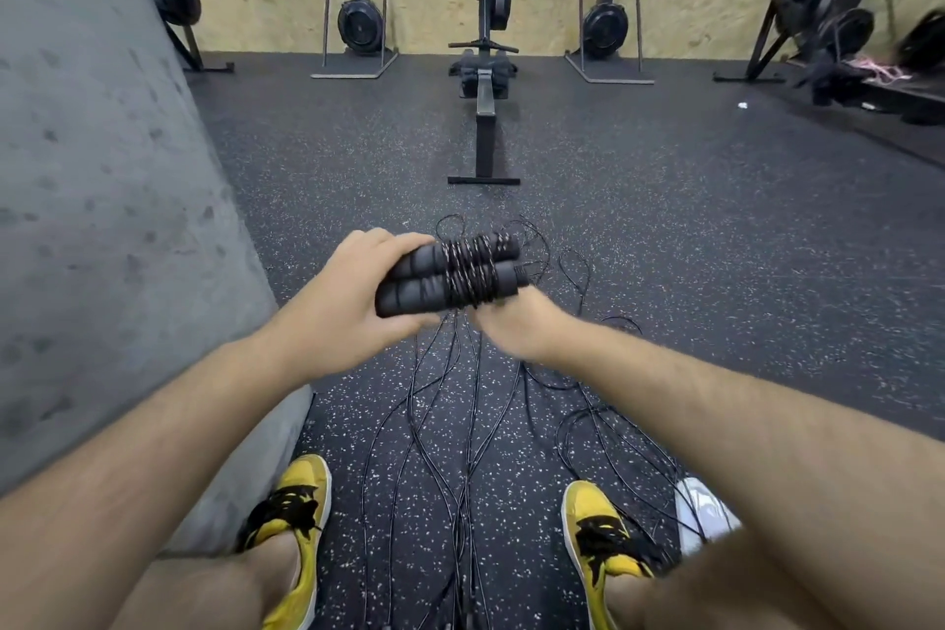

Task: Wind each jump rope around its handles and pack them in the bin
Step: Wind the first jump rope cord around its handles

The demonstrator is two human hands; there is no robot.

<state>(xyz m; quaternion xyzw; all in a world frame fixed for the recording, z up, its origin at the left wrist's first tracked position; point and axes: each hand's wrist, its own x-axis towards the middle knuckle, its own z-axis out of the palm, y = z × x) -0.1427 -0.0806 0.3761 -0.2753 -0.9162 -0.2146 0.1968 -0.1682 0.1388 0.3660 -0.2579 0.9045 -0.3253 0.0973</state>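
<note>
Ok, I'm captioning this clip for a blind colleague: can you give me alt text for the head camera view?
A seated person's left hand grips two black foam handles held side by side, while the blurred right hand works a speckled rope around them. Loose black ropes trail over the speckled gym floor between yellow shoes, with rowing machines along the far wall.

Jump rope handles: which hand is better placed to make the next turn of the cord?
Probably the right hand: it sits under the wrapped end by the loose cord, while the left hand grips the handles.
</note>
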